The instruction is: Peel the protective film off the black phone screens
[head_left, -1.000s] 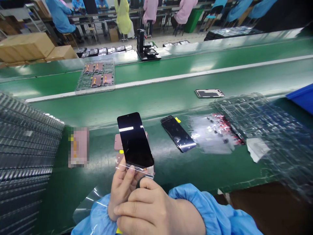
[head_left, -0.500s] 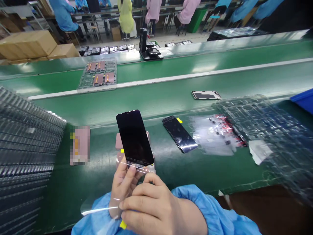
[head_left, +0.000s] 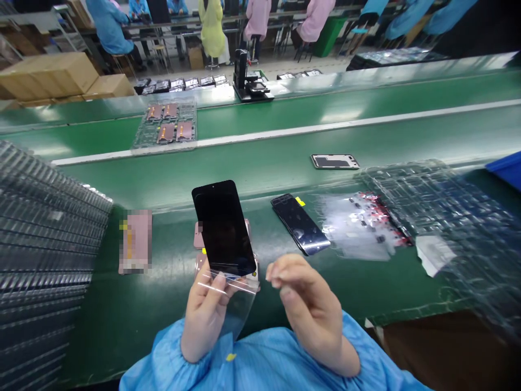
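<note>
My left hand (head_left: 205, 312) is closed on the lower end of a black phone screen (head_left: 223, 231), which is held tilted up over the bench. From that lower end a clear film (head_left: 239, 309) hangs down toward my blue sleeve, with a small yellow tab (head_left: 231, 357) at its tip. My right hand (head_left: 311, 307) hovers to the right of the screen, apart from it. Its fingers are bent, the thumb stands off from them, and nothing shows between them. Pinkish phone parts (head_left: 199, 236) lie under the screen, partly hidden by it.
Dark phone screens (head_left: 300, 225) lie right of centre, beside clear films with red tabs (head_left: 360, 225). Clear trays (head_left: 443, 201) are at the right, stacked trays (head_left: 44, 233) at the left. A phone frame (head_left: 334, 161) lies farther back. People sit beyond the green conveyor (head_left: 260, 157).
My right hand has let go of the clear film and moved right, away from my left hand. The film now hangs down from the screen. My left hand stays nearly still.
</note>
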The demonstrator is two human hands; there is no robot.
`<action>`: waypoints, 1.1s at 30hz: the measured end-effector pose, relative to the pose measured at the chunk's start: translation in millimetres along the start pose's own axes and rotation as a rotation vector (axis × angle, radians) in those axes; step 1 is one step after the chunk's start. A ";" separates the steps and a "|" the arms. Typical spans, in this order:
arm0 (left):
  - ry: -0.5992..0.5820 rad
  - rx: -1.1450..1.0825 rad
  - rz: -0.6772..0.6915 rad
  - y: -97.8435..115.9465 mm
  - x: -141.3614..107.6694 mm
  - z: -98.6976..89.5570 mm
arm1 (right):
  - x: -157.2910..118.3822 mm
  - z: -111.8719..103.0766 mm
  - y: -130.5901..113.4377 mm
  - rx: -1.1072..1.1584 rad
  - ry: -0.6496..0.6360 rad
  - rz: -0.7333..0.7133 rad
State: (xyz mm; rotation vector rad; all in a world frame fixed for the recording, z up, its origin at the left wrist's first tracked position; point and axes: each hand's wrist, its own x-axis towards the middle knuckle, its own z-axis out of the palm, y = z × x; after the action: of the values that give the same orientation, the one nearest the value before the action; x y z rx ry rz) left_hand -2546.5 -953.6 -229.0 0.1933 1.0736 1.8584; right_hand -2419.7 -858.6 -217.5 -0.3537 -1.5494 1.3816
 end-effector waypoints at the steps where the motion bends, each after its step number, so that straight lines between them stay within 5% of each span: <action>1: 0.002 0.003 -0.005 0.1 0.0 -0.2 | 2.0 -2.2 3.4 -0.021 0.039 0.037; 4: -0.009 0.003 -0.013 1.7 -1.0 0.6 | 12.3 -8.8 13.1 -0.116 0.088 0.195; 8: -0.008 0.002 -0.049 3.7 -2.9 2.7 | 26.0 -12.7 20.0 -0.186 -0.075 0.375; 19: -0.028 -0.016 -0.094 3.4 -2.6 -1.7 | 33.2 -4.5 15.3 -0.376 -0.125 0.332; 26: 0.005 -0.017 -0.116 1.1 -3.7 -5.0 | 34.5 -9.1 22.3 -0.239 -0.122 0.430; 33: -0.100 0.012 -0.151 3.4 -4.0 -1.3 | 38.6 -8.4 23.9 -0.268 -0.066 0.414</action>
State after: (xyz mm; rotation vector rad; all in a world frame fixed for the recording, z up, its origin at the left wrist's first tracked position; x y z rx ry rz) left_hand -2547.3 -958.1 -226.0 0.2047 1.0028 1.6902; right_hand -2440.1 -817.3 -221.6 -0.8380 -1.7884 1.5064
